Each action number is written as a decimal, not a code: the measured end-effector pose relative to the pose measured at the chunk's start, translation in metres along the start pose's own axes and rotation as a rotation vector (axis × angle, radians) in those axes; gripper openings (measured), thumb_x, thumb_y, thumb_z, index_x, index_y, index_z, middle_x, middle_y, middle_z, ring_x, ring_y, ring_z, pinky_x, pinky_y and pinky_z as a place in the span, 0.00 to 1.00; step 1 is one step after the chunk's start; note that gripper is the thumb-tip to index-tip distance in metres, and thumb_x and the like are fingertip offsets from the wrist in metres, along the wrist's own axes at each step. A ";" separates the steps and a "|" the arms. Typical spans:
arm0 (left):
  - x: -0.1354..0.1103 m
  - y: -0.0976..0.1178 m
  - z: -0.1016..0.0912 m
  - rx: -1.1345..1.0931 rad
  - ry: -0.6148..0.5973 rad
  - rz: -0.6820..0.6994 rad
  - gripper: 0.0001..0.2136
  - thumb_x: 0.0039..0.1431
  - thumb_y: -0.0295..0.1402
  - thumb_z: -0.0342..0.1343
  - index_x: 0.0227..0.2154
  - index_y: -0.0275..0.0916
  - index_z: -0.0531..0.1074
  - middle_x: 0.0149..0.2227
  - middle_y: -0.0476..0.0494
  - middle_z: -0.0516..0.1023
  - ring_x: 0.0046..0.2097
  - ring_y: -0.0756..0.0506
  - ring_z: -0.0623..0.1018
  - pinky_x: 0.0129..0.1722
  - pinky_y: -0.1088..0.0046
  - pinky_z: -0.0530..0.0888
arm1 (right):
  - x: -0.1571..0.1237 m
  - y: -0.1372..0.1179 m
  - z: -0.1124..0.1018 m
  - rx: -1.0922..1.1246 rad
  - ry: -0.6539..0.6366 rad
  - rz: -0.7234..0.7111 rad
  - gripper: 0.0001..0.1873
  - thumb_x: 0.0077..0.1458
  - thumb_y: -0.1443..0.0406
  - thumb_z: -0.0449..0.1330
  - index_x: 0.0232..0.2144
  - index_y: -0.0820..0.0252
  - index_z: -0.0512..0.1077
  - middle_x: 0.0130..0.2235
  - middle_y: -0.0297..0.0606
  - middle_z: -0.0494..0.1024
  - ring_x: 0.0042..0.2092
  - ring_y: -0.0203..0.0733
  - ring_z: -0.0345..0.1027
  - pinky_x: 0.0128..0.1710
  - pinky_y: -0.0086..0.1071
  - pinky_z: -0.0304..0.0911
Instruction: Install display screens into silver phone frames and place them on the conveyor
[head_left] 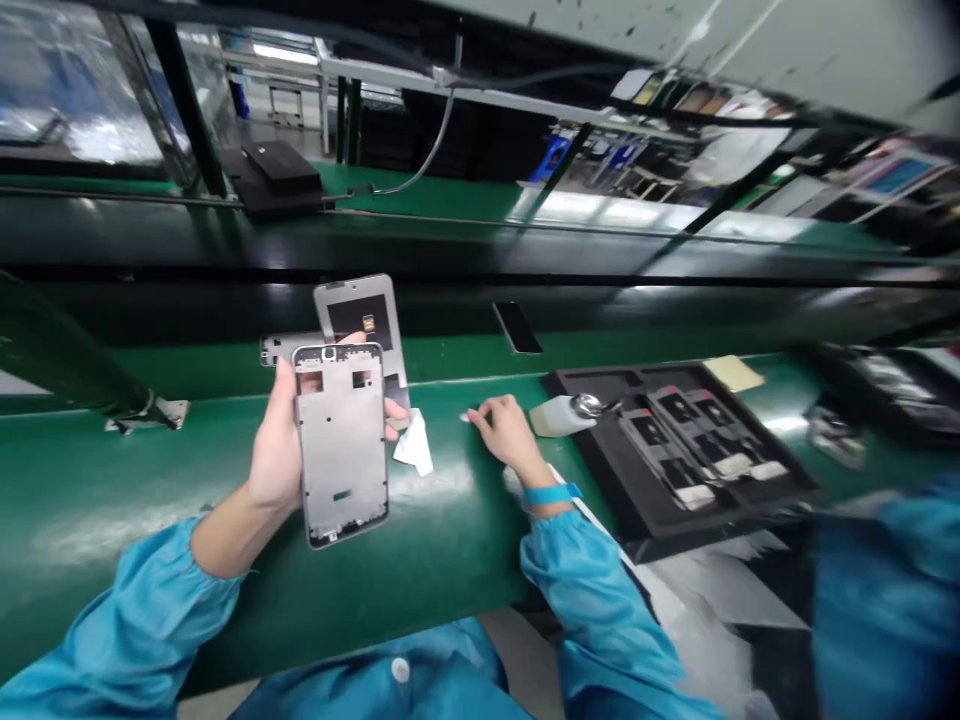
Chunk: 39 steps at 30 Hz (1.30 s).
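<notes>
My left hand point(276, 440) grips a grey metal phone frame point(341, 440) upright above the green bench, fingers wrapped round its sides. Just behind it stands a second grey phone panel point(365, 318) with a dark window. A white slip of paper point(415, 445) lies on the bench below the frame. My right hand point(504, 428) rests on the green surface to the right, fingers curled in a pinch on a tiny piece I cannot make out. A blue band sits on that wrist.
A black tray point(600, 470) with several slotted parts lies to the right, a white bottle with a metal tip point(562, 413) at its left corner. A dark phone point(517, 327) lies on the belt beyond. Another person's blue sleeve point(885, 590) shows at the right edge.
</notes>
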<state>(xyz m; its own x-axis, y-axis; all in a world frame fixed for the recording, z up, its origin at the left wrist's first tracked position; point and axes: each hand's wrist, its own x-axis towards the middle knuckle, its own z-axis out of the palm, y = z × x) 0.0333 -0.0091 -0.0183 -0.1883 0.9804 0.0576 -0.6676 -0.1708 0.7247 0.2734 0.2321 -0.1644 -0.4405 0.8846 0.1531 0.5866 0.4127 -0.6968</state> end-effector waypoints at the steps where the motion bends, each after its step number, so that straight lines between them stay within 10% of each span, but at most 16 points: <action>1: -0.001 0.002 0.002 -0.045 -0.004 -0.023 0.36 0.70 0.66 0.53 0.63 0.39 0.76 0.43 0.32 0.88 0.39 0.39 0.87 0.41 0.65 0.84 | -0.002 -0.004 -0.001 0.010 0.012 0.003 0.31 0.60 0.35 0.63 0.26 0.52 0.67 0.38 0.46 0.71 0.49 0.61 0.71 0.58 0.61 0.69; 5: -0.003 0.005 0.011 -0.148 0.063 -0.106 0.41 0.77 0.63 0.31 0.53 0.34 0.80 0.41 0.28 0.87 0.36 0.37 0.87 0.33 0.65 0.83 | -0.017 -0.048 -0.007 0.248 -0.101 -0.055 0.38 0.66 0.29 0.51 0.41 0.56 0.75 0.48 0.51 0.78 0.50 0.57 0.77 0.50 0.54 0.78; 10: -0.001 0.006 0.020 -0.152 0.193 -0.142 0.43 0.78 0.59 0.23 0.66 0.31 0.72 0.39 0.27 0.87 0.33 0.35 0.87 0.33 0.59 0.84 | -0.041 -0.139 0.003 1.023 -0.713 -0.086 0.30 0.69 0.36 0.60 0.52 0.53 0.78 0.43 0.40 0.82 0.42 0.46 0.82 0.42 0.44 0.85; 14: 0.001 0.011 0.023 -0.183 0.252 -0.102 0.42 0.78 0.59 0.24 0.73 0.35 0.66 0.41 0.29 0.88 0.32 0.35 0.87 0.31 0.57 0.85 | -0.043 -0.171 0.024 1.257 -0.661 0.041 0.21 0.66 0.46 0.71 0.48 0.55 0.79 0.34 0.32 0.80 0.34 0.39 0.79 0.34 0.33 0.83; 18: 0.002 0.018 0.022 -0.233 0.289 -0.065 0.42 0.77 0.61 0.25 0.75 0.36 0.64 0.42 0.30 0.88 0.31 0.37 0.87 0.29 0.60 0.84 | -0.044 -0.170 0.029 1.393 -0.496 0.043 0.19 0.68 0.49 0.68 0.54 0.50 0.76 0.51 0.39 0.85 0.43 0.45 0.83 0.39 0.42 0.85; 25: 0.001 0.023 0.019 -0.254 0.276 0.069 0.38 0.79 0.61 0.31 0.72 0.40 0.68 0.53 0.33 0.86 0.38 0.38 0.88 0.35 0.60 0.86 | -0.057 -0.166 0.002 1.159 -0.369 -0.115 0.35 0.73 0.36 0.48 0.58 0.52 0.78 0.57 0.49 0.84 0.49 0.54 0.82 0.49 0.53 0.83; 32: 0.001 0.026 0.023 -0.178 0.373 0.111 0.39 0.79 0.60 0.27 0.75 0.39 0.62 0.65 0.31 0.80 0.57 0.32 0.86 0.48 0.58 0.87 | -0.074 -0.158 -0.029 0.848 -0.302 -0.419 0.30 0.72 0.42 0.61 0.67 0.46 0.74 0.62 0.45 0.79 0.55 0.55 0.79 0.55 0.53 0.80; 39: 0.006 0.023 0.021 -0.182 0.409 0.232 0.37 0.79 0.60 0.29 0.72 0.43 0.66 0.45 0.39 0.86 0.42 0.40 0.88 0.39 0.66 0.86 | -0.077 -0.159 -0.049 0.414 -0.349 -0.728 0.37 0.69 0.52 0.70 0.75 0.39 0.66 0.62 0.48 0.74 0.58 0.60 0.75 0.55 0.57 0.79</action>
<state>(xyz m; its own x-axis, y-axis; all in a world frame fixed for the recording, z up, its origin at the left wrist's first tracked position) 0.0318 -0.0053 0.0130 -0.5897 0.8018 -0.0971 -0.6822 -0.4301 0.5913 0.2476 0.1088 -0.0309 -0.8273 0.2917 0.4801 -0.1790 0.6732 -0.7175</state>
